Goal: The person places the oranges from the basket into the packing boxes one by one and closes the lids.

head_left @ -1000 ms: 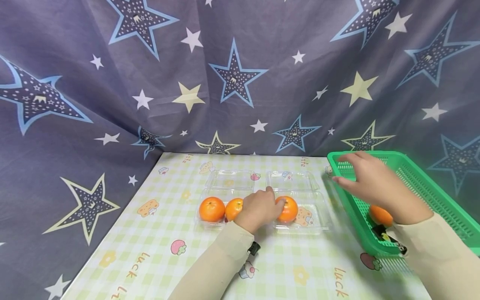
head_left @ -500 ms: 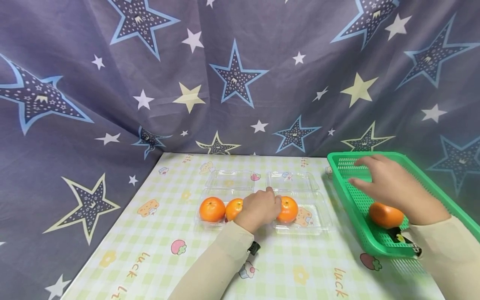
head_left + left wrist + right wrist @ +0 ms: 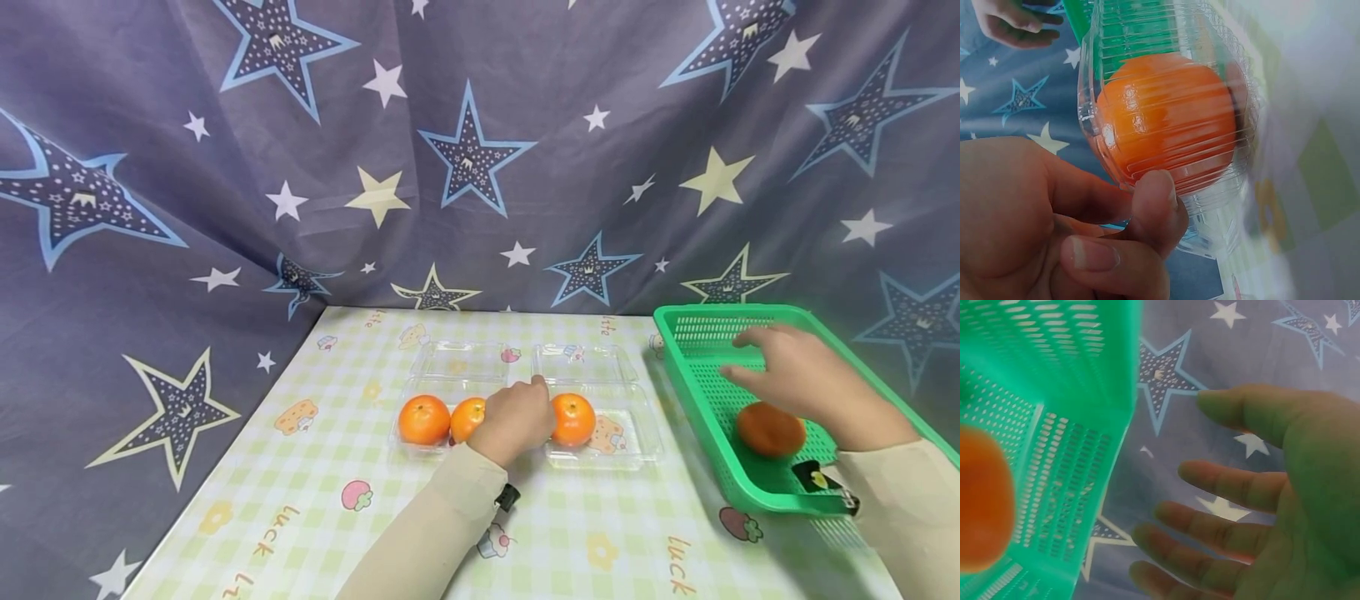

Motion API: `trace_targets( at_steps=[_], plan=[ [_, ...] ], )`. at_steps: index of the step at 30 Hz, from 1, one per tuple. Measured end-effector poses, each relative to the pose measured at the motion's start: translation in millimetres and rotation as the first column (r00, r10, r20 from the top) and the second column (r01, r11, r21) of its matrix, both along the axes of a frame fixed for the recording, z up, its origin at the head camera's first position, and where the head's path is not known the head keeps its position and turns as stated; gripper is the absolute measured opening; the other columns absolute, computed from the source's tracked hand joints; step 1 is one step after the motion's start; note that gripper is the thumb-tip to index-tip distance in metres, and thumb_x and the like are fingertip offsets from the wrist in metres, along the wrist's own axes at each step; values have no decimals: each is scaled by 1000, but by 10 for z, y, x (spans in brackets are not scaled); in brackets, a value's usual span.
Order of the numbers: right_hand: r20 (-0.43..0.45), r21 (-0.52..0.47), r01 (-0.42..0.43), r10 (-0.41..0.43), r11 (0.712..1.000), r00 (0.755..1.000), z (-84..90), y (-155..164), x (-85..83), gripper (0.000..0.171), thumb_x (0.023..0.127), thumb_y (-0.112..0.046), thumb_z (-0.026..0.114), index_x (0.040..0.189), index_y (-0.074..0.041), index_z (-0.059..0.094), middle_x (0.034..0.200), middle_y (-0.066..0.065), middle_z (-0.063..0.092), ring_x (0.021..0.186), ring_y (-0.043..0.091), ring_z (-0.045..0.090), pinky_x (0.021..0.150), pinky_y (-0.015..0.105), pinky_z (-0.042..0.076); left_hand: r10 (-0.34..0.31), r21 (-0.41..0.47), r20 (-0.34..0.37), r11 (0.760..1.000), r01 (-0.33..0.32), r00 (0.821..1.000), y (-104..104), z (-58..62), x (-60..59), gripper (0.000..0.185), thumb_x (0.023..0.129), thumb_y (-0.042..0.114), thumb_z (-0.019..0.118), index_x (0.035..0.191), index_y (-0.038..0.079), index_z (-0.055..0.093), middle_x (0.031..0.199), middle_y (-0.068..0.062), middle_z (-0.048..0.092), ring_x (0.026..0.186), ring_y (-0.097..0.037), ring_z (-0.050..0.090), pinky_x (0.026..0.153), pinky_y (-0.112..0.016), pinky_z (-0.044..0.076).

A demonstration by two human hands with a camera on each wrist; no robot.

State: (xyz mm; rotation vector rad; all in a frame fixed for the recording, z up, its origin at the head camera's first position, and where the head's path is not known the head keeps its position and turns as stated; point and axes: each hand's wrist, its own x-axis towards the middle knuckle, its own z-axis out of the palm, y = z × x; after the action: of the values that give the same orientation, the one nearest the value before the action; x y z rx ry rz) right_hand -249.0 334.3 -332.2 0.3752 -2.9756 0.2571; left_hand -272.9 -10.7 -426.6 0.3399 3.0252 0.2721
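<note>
My left hand [image 3: 519, 417] is at the near wall of a clear plastic clamshell box [image 3: 636, 433]. In the left wrist view its thumb and fingers [image 3: 1155, 203] pinch the box's edge, beside the orange [image 3: 1166, 119] lying inside. A second clear box to the left holds two oranges, one [image 3: 424, 419] in full view and one [image 3: 467, 417] partly covered by my left hand. My right hand [image 3: 813, 379], fingers spread and holding nothing, hovers over a green plastic basket [image 3: 690, 400]. Below it in the basket lies another orange [image 3: 771, 431].
Both boxes have their clear lids [image 3: 581, 364] folded back, away from me. A checked tablecloth [image 3: 337, 450] with printed pictures covers the table. Behind it hangs a dark curtain [image 3: 480, 250] with stars. The basket's raised rim runs along the table's right side.
My right hand has moved right, farther over the basket, uncovering more of the orange there. My left index finger has drawn back from the front of the boxed orange; that arm has stayed put.
</note>
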Motion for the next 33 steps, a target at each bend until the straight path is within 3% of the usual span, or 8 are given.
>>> trace_targets(
  at_steps=[15, 23, 33],
  plan=[
    [80, -1, 40, -39, 999, 996, -172, 186, -67, 60, 96, -41, 71, 132, 6, 62, 131, 35, 62, 121, 61, 52, 96, 74, 42, 14, 2, 33, 1000, -14, 999, 7, -9, 3, 59, 98, 32, 64, 148, 3, 50, 110, -14, 74, 78, -27, 67, 69, -43, 54],
    [126, 0, 47, -46, 999, 991, -274, 284, -95, 62, 94, -43, 72, 129, 6, 63, 127, 37, 63, 116, 64, 54, 89, 74, 45, 7, -10, 12, 1000, -6, 1000, 8, -1, 6, 58, 99, 32, 62, 148, 3, 50, 111, -14, 75, 82, -28, 70, 72, -45, 56],
    [275, 20, 29, -33, 999, 961, -392, 343, -98, 67, 91, -49, 74, 122, 10, 65, 119, 37, 65, 104, 58, 61, 77, 62, 54, 10, -6, 14, 1000, -10, 1000, 5, 0, 10, 57, 98, 32, 65, 146, 3, 52, 106, -13, 74, 76, -26, 66, 70, -43, 55]
  ],
)
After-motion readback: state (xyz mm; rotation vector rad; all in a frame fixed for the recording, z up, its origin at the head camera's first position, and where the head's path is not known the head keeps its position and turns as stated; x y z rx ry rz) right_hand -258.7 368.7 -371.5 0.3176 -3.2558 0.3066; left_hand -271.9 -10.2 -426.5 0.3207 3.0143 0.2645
